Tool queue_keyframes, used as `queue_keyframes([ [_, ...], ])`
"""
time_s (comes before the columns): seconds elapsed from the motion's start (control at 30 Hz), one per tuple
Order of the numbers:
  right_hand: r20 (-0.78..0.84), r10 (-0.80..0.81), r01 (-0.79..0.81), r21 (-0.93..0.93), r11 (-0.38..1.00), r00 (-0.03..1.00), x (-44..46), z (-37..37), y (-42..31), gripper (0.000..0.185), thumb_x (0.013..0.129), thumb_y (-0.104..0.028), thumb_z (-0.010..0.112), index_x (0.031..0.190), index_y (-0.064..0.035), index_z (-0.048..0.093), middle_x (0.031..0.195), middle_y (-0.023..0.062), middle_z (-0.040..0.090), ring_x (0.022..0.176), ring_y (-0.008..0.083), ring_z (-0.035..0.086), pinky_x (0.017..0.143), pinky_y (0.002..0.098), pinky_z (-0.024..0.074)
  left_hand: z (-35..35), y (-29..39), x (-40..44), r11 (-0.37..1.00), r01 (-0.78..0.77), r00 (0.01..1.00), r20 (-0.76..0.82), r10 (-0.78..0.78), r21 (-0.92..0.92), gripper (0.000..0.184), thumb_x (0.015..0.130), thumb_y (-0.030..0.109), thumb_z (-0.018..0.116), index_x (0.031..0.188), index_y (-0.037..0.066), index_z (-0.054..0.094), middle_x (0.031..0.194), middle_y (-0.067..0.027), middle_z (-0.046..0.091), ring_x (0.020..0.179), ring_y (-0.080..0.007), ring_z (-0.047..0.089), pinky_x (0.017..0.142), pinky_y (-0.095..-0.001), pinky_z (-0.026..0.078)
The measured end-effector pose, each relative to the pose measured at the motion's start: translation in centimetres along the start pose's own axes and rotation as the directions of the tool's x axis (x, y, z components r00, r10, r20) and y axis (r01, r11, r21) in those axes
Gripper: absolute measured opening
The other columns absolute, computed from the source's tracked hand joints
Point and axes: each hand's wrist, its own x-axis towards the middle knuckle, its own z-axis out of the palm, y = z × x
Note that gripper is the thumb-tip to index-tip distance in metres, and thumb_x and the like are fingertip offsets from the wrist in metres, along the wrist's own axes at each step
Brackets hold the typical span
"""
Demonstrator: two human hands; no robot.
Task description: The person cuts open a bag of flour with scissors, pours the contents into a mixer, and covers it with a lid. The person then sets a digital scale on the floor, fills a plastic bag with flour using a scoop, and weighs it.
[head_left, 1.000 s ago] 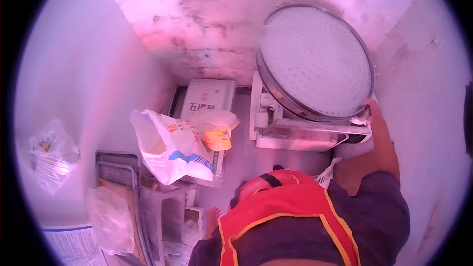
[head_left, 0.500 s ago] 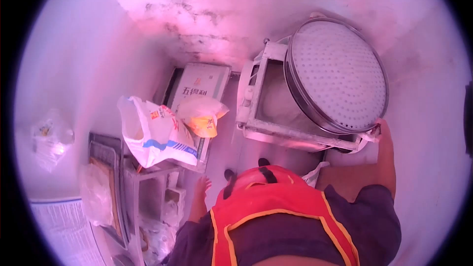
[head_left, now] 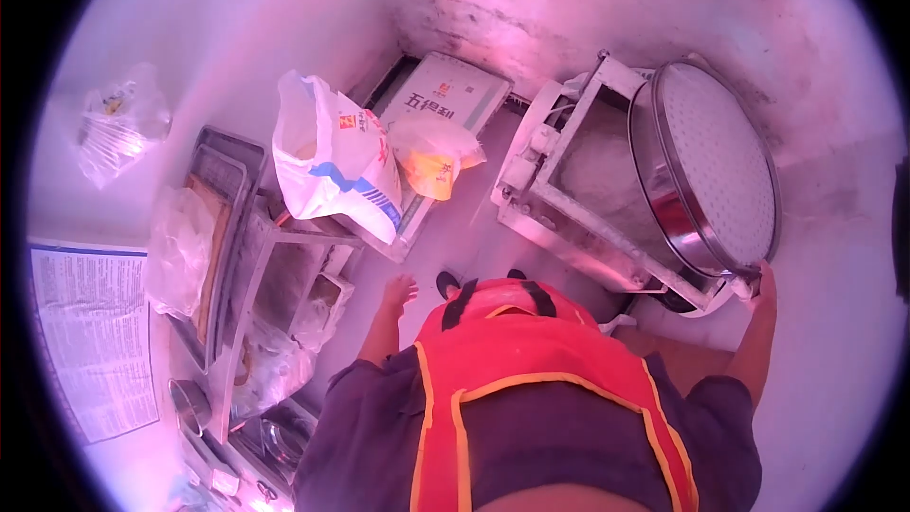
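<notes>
Right hand (head_left: 762,290) pinching near edge of round perforated tray (head_left: 716,156), tray tilting over machine frame (head_left: 607,230), leaving trough (head_left: 595,171) partly uncovered. Left hand (head_left: 400,292) hanging free, fingers spreading, shelf (head_left: 318,238) sitting nearby.

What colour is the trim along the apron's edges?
Yellow, edging the red apron; it shows best in the head view.

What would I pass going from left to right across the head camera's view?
Printed sheet → metal trays → open white sack → yellow-and-white bag → white-framed machine → round perforated steamer tray.
</notes>
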Motion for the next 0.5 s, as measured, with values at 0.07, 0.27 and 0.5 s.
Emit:
queue_keyframes([
  [0.07, -0.049, 0.016, -0.023, -0.146, 0.989, 0.999, -0.1, -1.1, -1.1, 0.031, 0.077, -0.032, 0.056, 0.092, -0.0042, 0.055, 0.088, 0.0071, 0.06, 0.077, 0.0227, 0.06, 0.063, 0.0356, 0.0498, -1.0, -0.4, -0.1, 1.0, -0.002, 0.999, -0.051, 0.003, 0.014, 0.033, 0.082, 0.028, 0.055, 0.102, 0.002, 0.053, 0.089, -0.0108, 0.057, 0.075, -0.0213, 0.059, 0.064, -0.032, 0.049],
  [0.27, -0.21, -0.853, 0.516, -0.719, 0.465, 0.477, -4.3, 5.8, -3.5, 0.045, 0.082, -0.022, 0.053, 0.121, -0.0006, 0.044, 0.115, 0.0161, 0.049, 0.11, 0.0268, 0.045, 0.091, 0.0369, 0.0361, -5.0, -1.2, -0.4, 1.0, -0.012, 0.995, -0.104, 0.011, -0.004, 0.032, 0.082, 0.029, 0.054, 0.099, 0.002, 0.054, 0.088, -0.0093, 0.055, 0.075, -0.0193, 0.057, 0.062, -0.0307, 0.048],
  [0.5, 0.475, -0.85, 0.794, -0.596, -0.122, 0.226, -19.1, 31.4, 2.6, 0.046, 0.083, -0.009, 0.053, 0.127, -0.0008, 0.038, 0.122, 0.0182, 0.045, 0.104, 0.0283, 0.05, 0.09, 0.034, 0.0397, -5.8, 5.9, -1.4, 0.986, -0.16, 0.985, -0.069, 0.156, -0.053, 0.028, 0.083, 0.028, 0.052, 0.093, 0.002, 0.056, 0.081, -0.0066, 0.056, 0.071, -0.0152, 0.056, 0.059, -0.0283, 0.047],
])
